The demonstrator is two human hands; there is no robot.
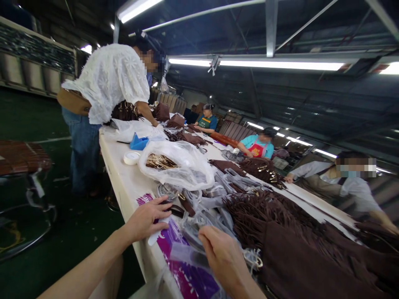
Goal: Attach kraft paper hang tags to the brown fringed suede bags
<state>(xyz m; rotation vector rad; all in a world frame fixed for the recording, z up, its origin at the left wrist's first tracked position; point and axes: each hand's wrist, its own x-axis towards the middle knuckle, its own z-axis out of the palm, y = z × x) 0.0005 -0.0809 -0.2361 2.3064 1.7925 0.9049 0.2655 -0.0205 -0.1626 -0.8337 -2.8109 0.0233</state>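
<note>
My left hand (149,218) is over the near left edge of the white table (124,189), fingers spread and nothing in it. Just past its fingertips is a brown strap (186,204) with a metal clasp. My right hand (221,253) has its fingers curled beside grey plastic-wrapped straps (199,228); what its fingertips hold, if anything, is hidden. Under and between the hands lies a purple and white printed plastic sheet (177,253). To the right spreads a pile of dark brown fringed pieces (293,245).
Behind the hands sits a clear plastic bag (193,164) holding tan strips, near a white tape roll (131,158) and a blue tape dispenser (139,142). A person in white leans over the table's far left; several other people are along the far side. A stool (23,158) stands left.
</note>
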